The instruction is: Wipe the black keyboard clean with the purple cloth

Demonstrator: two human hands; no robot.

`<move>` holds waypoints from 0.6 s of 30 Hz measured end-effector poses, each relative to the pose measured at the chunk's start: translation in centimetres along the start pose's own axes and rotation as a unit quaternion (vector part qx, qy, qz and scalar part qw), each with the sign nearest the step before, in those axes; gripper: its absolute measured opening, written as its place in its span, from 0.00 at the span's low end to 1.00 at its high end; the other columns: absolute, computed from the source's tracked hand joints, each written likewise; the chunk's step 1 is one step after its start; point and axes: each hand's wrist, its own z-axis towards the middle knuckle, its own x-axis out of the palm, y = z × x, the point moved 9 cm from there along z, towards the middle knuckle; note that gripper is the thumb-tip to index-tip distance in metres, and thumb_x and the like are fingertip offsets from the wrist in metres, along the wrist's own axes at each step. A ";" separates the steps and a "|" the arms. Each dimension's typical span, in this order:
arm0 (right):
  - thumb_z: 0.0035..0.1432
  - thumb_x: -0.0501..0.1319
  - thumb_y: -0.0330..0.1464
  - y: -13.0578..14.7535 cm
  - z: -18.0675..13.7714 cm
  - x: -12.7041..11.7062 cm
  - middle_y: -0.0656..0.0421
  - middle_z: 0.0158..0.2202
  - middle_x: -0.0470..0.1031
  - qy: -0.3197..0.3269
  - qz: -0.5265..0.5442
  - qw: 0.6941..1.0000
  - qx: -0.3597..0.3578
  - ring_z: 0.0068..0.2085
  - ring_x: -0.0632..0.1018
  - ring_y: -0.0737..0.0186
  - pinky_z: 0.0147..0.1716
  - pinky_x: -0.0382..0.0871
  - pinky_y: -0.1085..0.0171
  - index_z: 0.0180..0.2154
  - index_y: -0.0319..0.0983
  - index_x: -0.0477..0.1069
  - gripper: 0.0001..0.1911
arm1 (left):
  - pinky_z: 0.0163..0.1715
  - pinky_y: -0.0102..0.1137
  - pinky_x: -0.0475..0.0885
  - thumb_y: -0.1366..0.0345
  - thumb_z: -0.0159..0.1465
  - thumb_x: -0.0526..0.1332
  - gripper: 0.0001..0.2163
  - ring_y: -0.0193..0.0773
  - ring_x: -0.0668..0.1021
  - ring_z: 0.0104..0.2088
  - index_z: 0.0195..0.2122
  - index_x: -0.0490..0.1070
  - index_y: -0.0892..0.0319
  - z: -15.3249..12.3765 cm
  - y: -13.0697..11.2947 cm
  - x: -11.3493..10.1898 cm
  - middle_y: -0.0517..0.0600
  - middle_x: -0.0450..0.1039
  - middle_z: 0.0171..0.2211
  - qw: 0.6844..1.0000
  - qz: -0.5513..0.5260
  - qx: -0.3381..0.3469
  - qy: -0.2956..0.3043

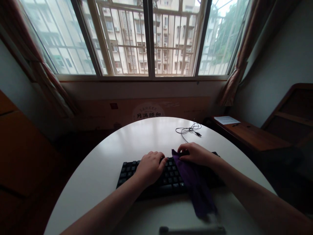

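A black computer keyboard [168, 178] lies on the white round table. My left hand [151, 166] rests on its upper middle part, fingers curled over the far edge and thumb on the keys. My right hand [193, 153] is closed on the upper end of a purple cloth [192, 178], pinching it between thumb and fingers at the keyboard's far edge. The cloth drapes across the right half of the keys and hangs past the near edge onto the table. My right hand and the cloth hide part of the keys.
The keyboard's thin black cable [188, 129] lies loosely coiled behind it. A blurred grey stick with a dark bristly end [163, 230] is at the near edge of view. To the right, a wooden bench [264, 137] bears a paper sheet [227, 120]. Windows stand beyond.
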 end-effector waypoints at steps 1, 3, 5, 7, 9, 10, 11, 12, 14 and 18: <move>0.52 0.66 0.35 0.0 0.0 -0.1 0.58 0.35 0.79 0.000 -0.009 1.000 0.001 0.37 0.77 0.59 0.38 0.68 0.64 0.41 0.41 0.77 0.13 | 0.43 0.37 0.66 0.54 0.70 0.45 0.18 0.45 0.74 0.44 0.42 0.73 0.54 0.0 0.0 0.0 0.53 0.76 0.41 1.000 -0.001 -0.001 0.001; 0.52 0.65 0.35 0.1 0.0 -0.3 0.58 0.36 0.79 0.008 -0.020 1.000 -0.004 0.37 0.77 0.59 0.38 0.68 0.64 0.41 0.42 0.77 0.12 | 0.43 0.37 0.66 0.54 0.70 0.45 0.18 0.45 0.74 0.44 0.43 0.73 0.54 -0.1 0.1 0.1 0.53 0.76 0.42 1.000 -0.002 -0.005 0.004; 0.53 0.64 0.34 0.0 -0.1 -0.3 0.58 0.37 0.80 0.027 -0.015 0.999 -0.017 0.37 0.78 0.59 0.38 0.68 0.65 0.42 0.42 0.77 0.13 | 0.43 0.37 0.66 0.54 0.69 0.45 0.18 0.45 0.74 0.44 0.43 0.73 0.54 -0.1 0.3 0.0 0.52 0.76 0.42 1.000 -0.004 -0.014 0.009; 0.54 0.63 0.33 -0.2 -0.3 -0.3 0.58 0.37 0.80 0.051 0.008 0.998 -0.024 0.38 0.78 0.59 0.38 0.68 0.65 0.44 0.42 0.76 0.14 | 0.43 0.38 0.66 0.54 0.69 0.45 0.18 0.45 0.75 0.44 0.43 0.73 0.54 -0.2 0.4 0.0 0.52 0.76 0.42 1.000 -0.006 -0.019 0.012; 0.54 0.63 0.32 -0.7 -0.5 -0.2 0.58 0.38 0.81 0.072 0.038 0.996 -0.022 0.38 0.79 0.58 0.39 0.69 0.65 0.45 0.42 0.76 0.15 | 0.42 0.38 0.66 0.54 0.69 0.45 0.19 0.46 0.75 0.44 0.43 0.73 0.54 -0.2 0.4 -0.1 0.53 0.76 0.42 1.000 -0.008 -0.019 0.011; 0.54 0.62 0.31 -1.0 -0.6 -0.3 0.59 0.38 0.81 0.078 0.048 0.996 -0.021 0.38 0.79 0.58 0.39 0.70 0.65 0.46 0.42 0.76 0.16 | 0.42 0.38 0.66 0.53 0.69 0.45 0.19 0.45 0.75 0.44 0.43 0.73 0.54 -0.2 0.4 -0.1 0.53 0.76 0.42 1.000 -0.010 -0.018 0.011; 0.53 0.62 0.30 -1.2 -0.7 -0.3 0.58 0.39 0.81 0.082 0.054 0.995 -0.020 0.39 0.79 0.58 0.40 0.70 0.64 0.46 0.42 0.76 0.16 | 0.42 0.38 0.66 0.54 0.69 0.45 0.19 0.45 0.75 0.44 0.43 0.73 0.54 -0.2 0.4 -0.1 0.53 0.76 0.42 1.000 -0.010 -0.018 0.010; 0.53 0.62 0.29 -1.4 -0.8 -0.4 0.58 0.40 0.81 0.083 0.055 0.995 -0.021 0.39 0.80 0.58 0.41 0.70 0.64 0.46 0.42 0.76 0.17 | 0.42 0.38 0.66 0.54 0.69 0.45 0.19 0.45 0.75 0.44 0.43 0.73 0.54 -0.1 0.4 -0.1 0.53 0.76 0.42 1.000 -0.010 -0.017 0.010; 0.53 0.62 0.29 -1.6 -0.9 -0.5 0.58 0.40 0.81 0.082 0.054 0.995 -0.025 0.40 0.80 0.57 0.42 0.70 0.63 0.46 0.42 0.77 0.17 | 0.42 0.37 0.66 0.53 0.69 0.45 0.19 0.45 0.75 0.44 0.43 0.73 0.54 -0.1 0.4 0.0 0.53 0.76 0.42 1.000 -0.011 -0.017 0.010; 0.52 0.62 0.29 -1.6 -0.9 -0.6 0.58 0.40 0.81 0.081 0.064 0.994 -0.028 0.41 0.80 0.57 0.43 0.71 0.63 0.46 0.41 0.77 0.18 | 0.41 0.37 0.66 0.53 0.69 0.45 0.19 0.45 0.74 0.44 0.43 0.73 0.54 -0.2 0.4 -0.1 0.53 0.76 0.42 1.000 -0.008 -0.012 0.006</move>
